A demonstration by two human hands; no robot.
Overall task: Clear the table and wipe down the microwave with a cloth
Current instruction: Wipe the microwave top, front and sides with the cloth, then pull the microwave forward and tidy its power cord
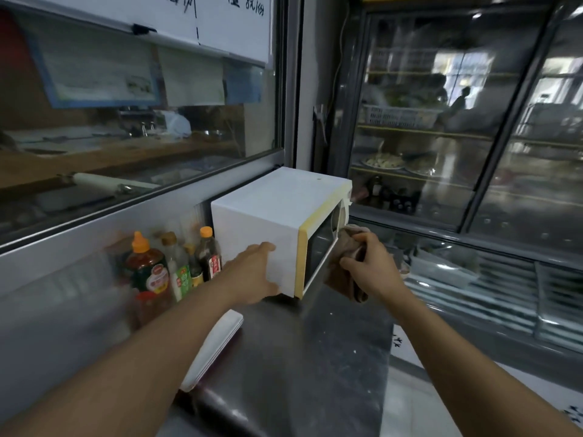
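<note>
- Two hands are on the job and I read the step as the wipe, with the table part looking largely done.
- Nearest me, the steel table [315, 357] is mostly bare; a stack of white trays [214, 348] lies along its edge at about 7 o'clock from the microwave.
- Left hand [252, 272] is laid flat on the bare side wall of the microwave [271, 216], fingers spread, palm pressed on, holding nothing. I judge it is bracing the box.
- Right hand [369, 266] is bunched round a brown cloth [344, 272], fingers curled shut on it, cloth up against the door at 3 o'clock from the left hand.
- Microwave sits at the table's far end. Its long axis runs from 10 o'clock to 4 o'clock in view; the door face points toward 4 o'clock, at the glass-fronted fridge [457, 121].
- Sauce bottles [151, 266] stand just beside it at 9 o'clock, against the wall under the window [142, 121].
- Next move, my call: sweep the cloth across the door and the yellowed front trim, keep the brace so the box does not skate, then do top and side.
- Door looks shut; can't confirm the latch.
</note>
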